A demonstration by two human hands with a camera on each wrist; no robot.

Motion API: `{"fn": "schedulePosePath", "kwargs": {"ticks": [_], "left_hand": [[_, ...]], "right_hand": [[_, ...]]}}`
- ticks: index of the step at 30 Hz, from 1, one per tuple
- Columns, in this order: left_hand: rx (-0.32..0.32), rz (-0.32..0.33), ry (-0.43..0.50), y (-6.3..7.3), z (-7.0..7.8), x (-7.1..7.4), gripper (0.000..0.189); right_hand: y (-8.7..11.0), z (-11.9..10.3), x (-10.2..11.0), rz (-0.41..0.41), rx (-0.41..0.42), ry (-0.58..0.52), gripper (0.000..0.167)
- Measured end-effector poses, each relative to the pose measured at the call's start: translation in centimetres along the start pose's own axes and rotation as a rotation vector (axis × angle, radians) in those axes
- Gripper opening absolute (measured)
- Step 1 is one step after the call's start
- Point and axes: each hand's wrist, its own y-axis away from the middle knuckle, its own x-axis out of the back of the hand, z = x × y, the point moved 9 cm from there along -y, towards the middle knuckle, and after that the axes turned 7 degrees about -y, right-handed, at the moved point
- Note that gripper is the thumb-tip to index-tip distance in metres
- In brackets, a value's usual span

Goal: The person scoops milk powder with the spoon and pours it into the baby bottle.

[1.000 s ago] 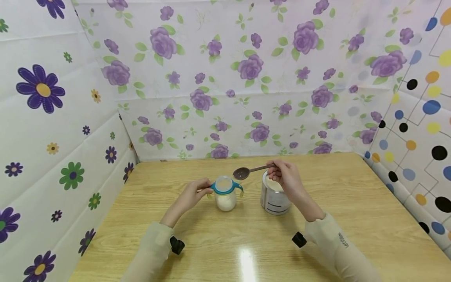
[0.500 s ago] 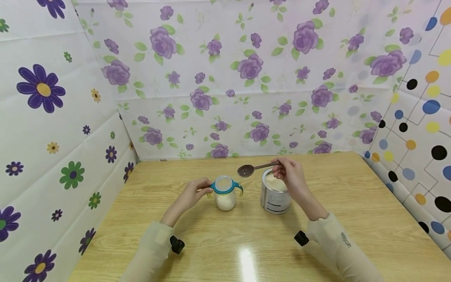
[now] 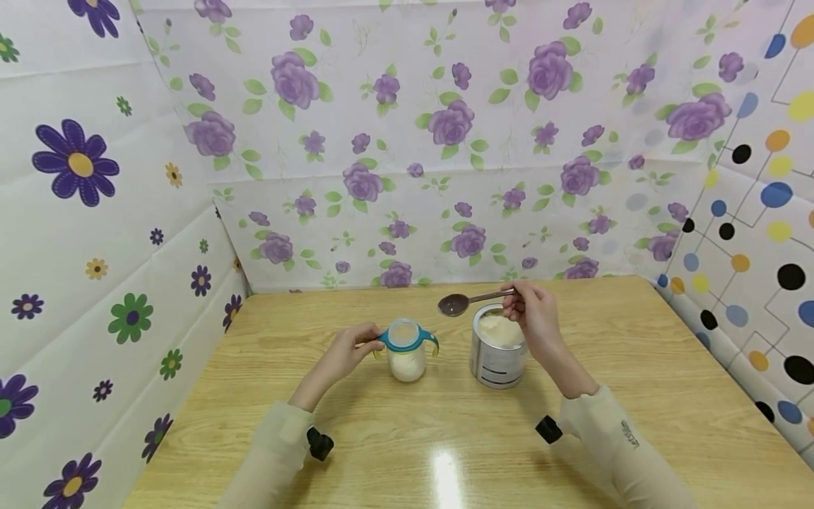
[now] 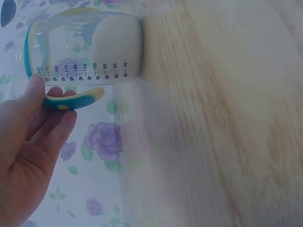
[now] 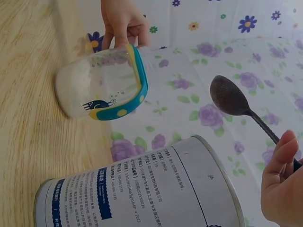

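Note:
My left hand pinches one teal-and-yellow handle of a clear baby bottle standing on the table. White powder fills its lower part, and the left wrist view shows measuring marks on its side. In my right hand I hold a dark brown spoon by the end of its handle, its bowl pointing left, between bottle and can. Only a thin residue seems to be on the bowl. Below the right hand stands an uncovered can of cream-coloured powder, partly hidden by that hand.
The wooden table runs up to a floral sheet at the back. Patterned sheets also hang at left and right. Each sleeve cuff carries a small black device, such as the left black device.
My right hand and the spoon have moved rightward and slightly up, away from the bottle, and more of the can's powder shows. The left hand and bottle stay in place.

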Motion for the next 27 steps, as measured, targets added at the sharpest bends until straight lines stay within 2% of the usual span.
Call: {"fn": "schedulePosePath", "kwargs": {"ticks": [11, 27], "left_hand": [[0.013, -0.006, 0.001, 0.1, 0.0, 0.0, 0.010], [0.039, -0.010, 0.022, 0.1, -0.3, -0.1, 0.008]], "right_hand": [[-0.1, -0.2, 0.7, 0.056, 0.036, -0.014, 0.037], [-0.3, -0.6, 1.7, 0.099, 0.097, 0.026, 0.034]]}}
